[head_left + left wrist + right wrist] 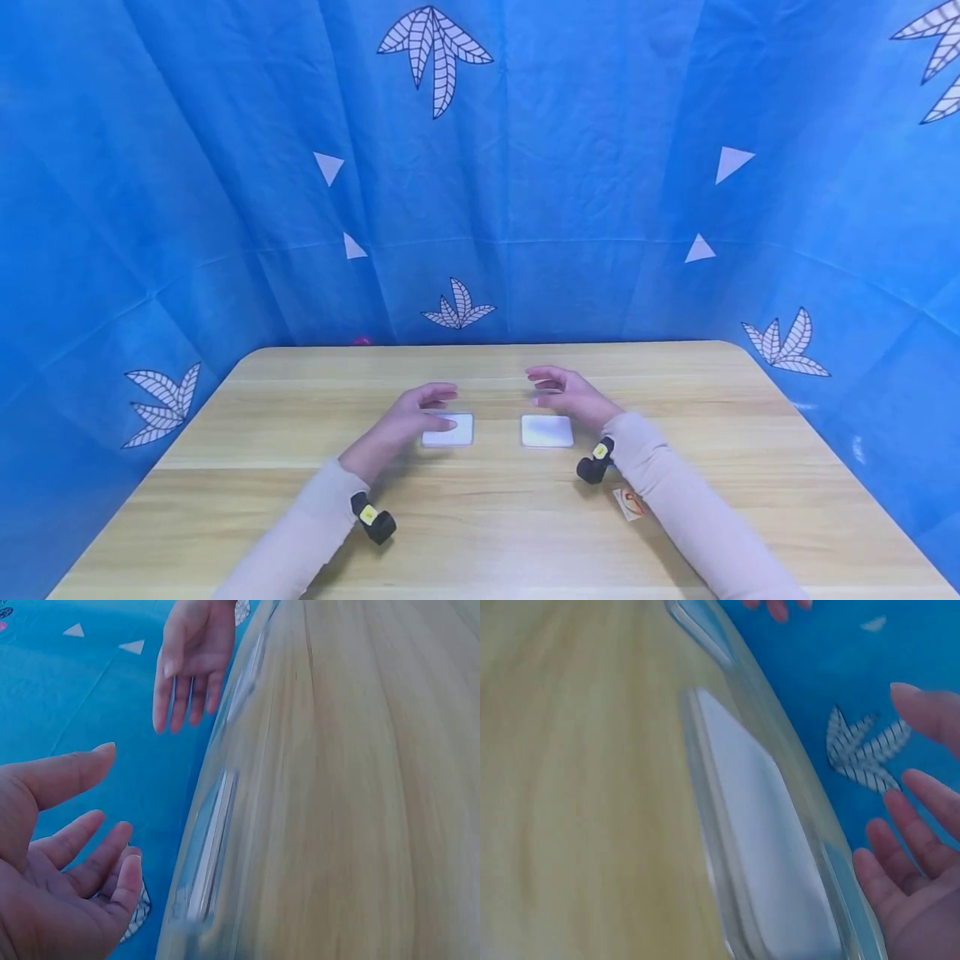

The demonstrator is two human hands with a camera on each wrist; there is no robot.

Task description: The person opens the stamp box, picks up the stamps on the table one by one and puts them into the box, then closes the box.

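Note:
Two flat white rectangles, each in a clear case, lie side by side on the wooden table (480,517). My left hand (420,412) hovers over the left white rectangle (462,433), its thumb covering part of it in the head view. Just behind the right white rectangle (547,432) is my right hand (567,395), raised off the table. In the left wrist view, the left hand (67,862) has loosely bent, spread fingers. The right wrist view has the right hand (922,862) apart from the near white rectangle (761,832). Both hands hold nothing.
A small orange-and-white sticker (629,503) lies on the table beside the right forearm. Black wrist cameras are strapped on both sleeves. A blue curtain (510,183) with leaf and triangle prints hangs around the table's back and sides.

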